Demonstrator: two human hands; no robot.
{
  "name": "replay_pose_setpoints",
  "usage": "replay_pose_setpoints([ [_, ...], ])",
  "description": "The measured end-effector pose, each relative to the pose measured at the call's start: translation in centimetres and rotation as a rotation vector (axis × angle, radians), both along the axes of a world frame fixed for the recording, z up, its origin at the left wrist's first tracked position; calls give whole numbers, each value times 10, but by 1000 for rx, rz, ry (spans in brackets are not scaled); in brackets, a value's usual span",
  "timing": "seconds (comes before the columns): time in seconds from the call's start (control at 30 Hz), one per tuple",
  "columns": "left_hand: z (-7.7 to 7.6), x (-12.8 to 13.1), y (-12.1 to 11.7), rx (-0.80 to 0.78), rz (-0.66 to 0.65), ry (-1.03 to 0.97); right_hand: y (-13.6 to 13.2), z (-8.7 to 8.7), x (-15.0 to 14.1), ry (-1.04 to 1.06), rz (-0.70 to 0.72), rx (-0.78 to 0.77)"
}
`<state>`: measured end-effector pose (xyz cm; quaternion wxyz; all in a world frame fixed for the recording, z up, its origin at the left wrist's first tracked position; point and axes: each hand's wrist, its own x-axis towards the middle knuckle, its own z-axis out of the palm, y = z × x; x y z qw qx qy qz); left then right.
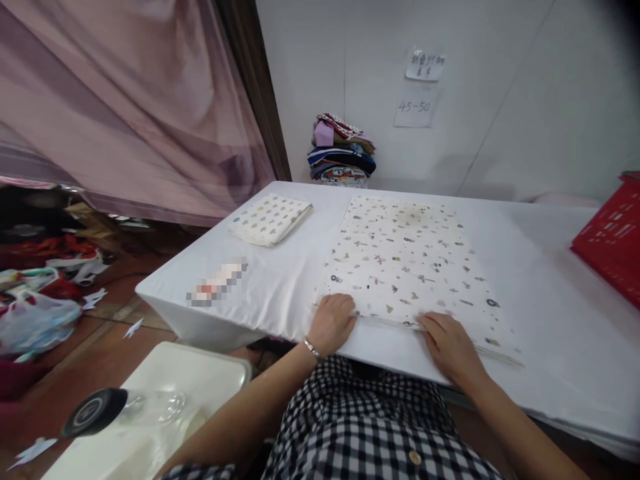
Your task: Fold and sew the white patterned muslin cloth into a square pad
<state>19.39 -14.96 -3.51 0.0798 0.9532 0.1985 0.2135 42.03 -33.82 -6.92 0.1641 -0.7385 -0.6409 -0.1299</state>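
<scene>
A folded white cloth (400,260) with small printed figures of plants, wheels and other motifs lies flat on the white-covered table. At its near left corner, my left hand (333,325) has its fingers curled over the edge of the fabric; a bracelet sits on that wrist. My right hand (450,345) grips the same near edge farther right, thumb and fingers together on it. The cloth's layers show along its near right edge. My fingertips are partly hidden.
A smaller folded cloth with heart print (270,219) and a blurred item (217,283) lie on the table's left. A red basket (613,243) stands at the right. Folded fabrics (343,152) are stacked behind. A white stand (155,400) with a black round object is at lower left.
</scene>
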Motion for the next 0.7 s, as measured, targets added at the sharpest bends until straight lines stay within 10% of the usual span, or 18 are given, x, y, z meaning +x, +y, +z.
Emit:
replay_pose_setpoints([
  [0.23, -2, -57, 40, -126, 272, -113, 6, 8, -10, 28, 60, -12],
  [0.7, 1, -62, 56, -30, 98, 71, 21, 10, -19, 43, 119, -22],
])
